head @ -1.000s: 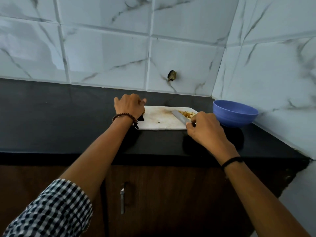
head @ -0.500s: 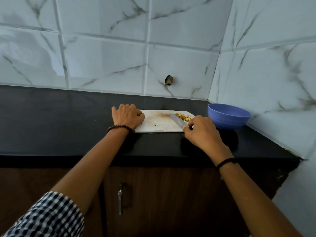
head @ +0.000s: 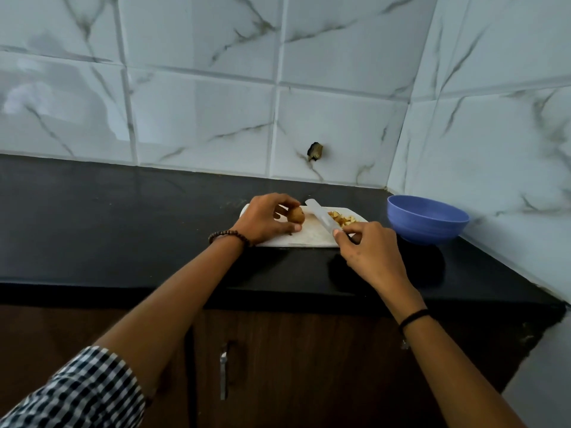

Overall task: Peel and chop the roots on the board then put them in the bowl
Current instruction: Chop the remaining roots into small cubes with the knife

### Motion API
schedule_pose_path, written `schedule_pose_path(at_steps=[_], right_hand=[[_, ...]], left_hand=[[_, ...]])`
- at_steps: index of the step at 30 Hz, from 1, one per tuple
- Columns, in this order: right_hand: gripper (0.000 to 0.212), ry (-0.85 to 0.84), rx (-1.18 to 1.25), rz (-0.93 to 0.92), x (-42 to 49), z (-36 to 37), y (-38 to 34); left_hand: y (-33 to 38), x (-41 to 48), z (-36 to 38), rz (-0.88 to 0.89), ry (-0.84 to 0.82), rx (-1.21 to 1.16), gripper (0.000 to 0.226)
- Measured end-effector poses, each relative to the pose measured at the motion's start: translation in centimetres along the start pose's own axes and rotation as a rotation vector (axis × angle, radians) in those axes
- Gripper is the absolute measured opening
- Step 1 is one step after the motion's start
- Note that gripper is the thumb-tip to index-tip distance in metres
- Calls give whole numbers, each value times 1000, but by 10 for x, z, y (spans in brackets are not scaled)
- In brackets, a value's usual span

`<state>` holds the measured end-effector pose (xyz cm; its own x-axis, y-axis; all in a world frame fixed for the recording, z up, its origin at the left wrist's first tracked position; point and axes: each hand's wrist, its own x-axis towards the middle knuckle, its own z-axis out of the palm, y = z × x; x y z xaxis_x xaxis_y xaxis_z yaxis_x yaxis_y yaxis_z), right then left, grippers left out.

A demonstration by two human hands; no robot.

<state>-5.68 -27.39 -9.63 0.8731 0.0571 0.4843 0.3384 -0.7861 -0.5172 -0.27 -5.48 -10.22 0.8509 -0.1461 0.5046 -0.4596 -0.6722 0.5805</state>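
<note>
A white cutting board [head: 309, 237] lies on the black counter. My left hand [head: 265, 219] holds a small round brown root [head: 296, 215] over the board's left part, pinched between thumb and fingers. My right hand [head: 369, 250] grips the handle of a knife [head: 321, 216]; its pale blade angles up and left, the tip close to the root. A pile of chopped yellowish pieces [head: 343, 219] sits at the board's far right corner. The blue bowl [head: 428, 219] stands to the right of the board; its inside is hidden from here.
The black counter [head: 123, 230] runs left from the board and ends in a corner of marble-look tiled walls [head: 340, 128] behind and right of the bowl. A dark hole [head: 315, 151] marks the back wall. Brown cabinet doors with a metal handle [head: 223, 375] are below.
My left hand has lifted the root off the board and turned it into view. The knife blade has risen from flat on the board, its tip now near the root. The view shifted slightly.
</note>
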Motion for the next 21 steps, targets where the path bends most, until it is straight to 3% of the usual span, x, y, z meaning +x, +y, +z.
schedule_pose_path(at_steps=[6, 12, 16, 21], right_hand=[[34, -14, 109, 11, 2, 3, 6], [35, -51, 187, 73, 8, 7, 12], [30, -92, 345, 144, 15, 9, 11], [27, -88, 391, 151, 17, 8, 9]], left_hand=[[-1, 2, -2, -3, -7, -57, 52], [-5, 6, 0, -64, 123, 20, 44], [-11, 10, -6, -168, 41, 39, 47], [-2, 11, -16, -224, -43, -70, 23]])
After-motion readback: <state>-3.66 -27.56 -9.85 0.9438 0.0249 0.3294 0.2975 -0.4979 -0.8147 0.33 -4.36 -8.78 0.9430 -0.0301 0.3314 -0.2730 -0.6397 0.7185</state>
